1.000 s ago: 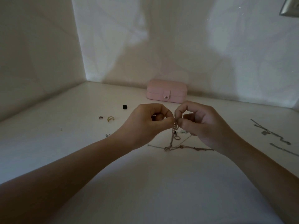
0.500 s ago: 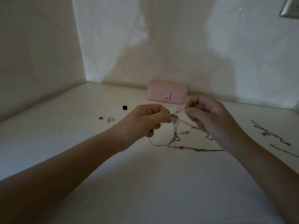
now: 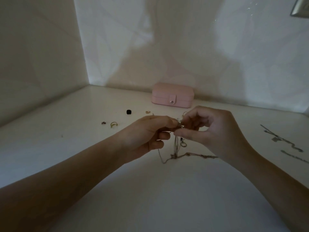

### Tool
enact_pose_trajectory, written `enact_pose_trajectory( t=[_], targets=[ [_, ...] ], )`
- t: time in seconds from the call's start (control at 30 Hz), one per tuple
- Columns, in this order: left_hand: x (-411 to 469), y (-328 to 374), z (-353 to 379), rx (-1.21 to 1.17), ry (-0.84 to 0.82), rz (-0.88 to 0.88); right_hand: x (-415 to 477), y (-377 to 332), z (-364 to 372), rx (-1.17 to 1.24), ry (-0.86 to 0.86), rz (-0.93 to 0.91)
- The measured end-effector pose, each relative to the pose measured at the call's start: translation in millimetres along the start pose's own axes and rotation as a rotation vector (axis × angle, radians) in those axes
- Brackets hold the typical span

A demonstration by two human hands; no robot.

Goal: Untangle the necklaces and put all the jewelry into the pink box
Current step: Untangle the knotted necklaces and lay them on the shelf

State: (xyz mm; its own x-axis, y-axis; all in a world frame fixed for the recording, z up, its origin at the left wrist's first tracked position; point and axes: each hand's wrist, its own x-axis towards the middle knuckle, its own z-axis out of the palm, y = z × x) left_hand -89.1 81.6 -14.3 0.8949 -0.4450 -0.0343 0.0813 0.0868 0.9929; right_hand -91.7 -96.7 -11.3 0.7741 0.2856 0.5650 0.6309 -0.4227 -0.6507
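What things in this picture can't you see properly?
- The knot in the tangled necklaces, head view: the left hand and right hand pinch it, so their fingertips cover it.
- Inside the pink box: its lid is snapped shut.
- The chains on the right: one runs off the picture's edge.
- The black item, gold ring and tiny bits nearby: too small and dim to identify.

Pale pink box (image 3: 173, 96) with a silver snap, small black cube (image 3: 128, 112), gold ring (image 3: 113, 124), silvery tangled chains (image 3: 177, 148), all on a plain white table (image 3: 66, 131).
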Motion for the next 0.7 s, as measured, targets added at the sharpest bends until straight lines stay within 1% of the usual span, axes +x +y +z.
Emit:
enact_pose_trajectory(
  t=[0.13, 0.27, 0.37, 0.43, 0.5, 0.53, 0.6, 0.7],
  targets=[
    [1, -2, -2, -0.027, 0.037, -0.011, -1, -1, 1, 0.011, -0.002, 0.018],
    [3, -2, -3, 0.036, 0.052, -0.023, 1, 1, -3, 0.012, 0.016, 0.001],
    [4, -5, -2, 0.032, 0.053, -0.042, 3, 4, -1, -0.154, 0.058, -0.092],
    [4, -6, -2, 0.035, 0.051, -0.056, 4, 5, 0, -0.277, 0.028, -0.173],
    [5, -7, -3, 0.064, 0.054, -0.062, 4, 7, 0, -0.320, -0.013, -0.204],
    [5, -7, -3, 0.087, 0.057, -0.059, 4, 8, -1, -0.318, -0.024, -0.197],
    [6, -7, -4, 0.160, 0.065, -0.039, 4, 8, -2, -0.270, -0.054, -0.123],
    [6, -7, -4, 0.265, 0.094, 0.007, 4, 8, -1, -0.101, -0.145, 0.079]
  ],
)
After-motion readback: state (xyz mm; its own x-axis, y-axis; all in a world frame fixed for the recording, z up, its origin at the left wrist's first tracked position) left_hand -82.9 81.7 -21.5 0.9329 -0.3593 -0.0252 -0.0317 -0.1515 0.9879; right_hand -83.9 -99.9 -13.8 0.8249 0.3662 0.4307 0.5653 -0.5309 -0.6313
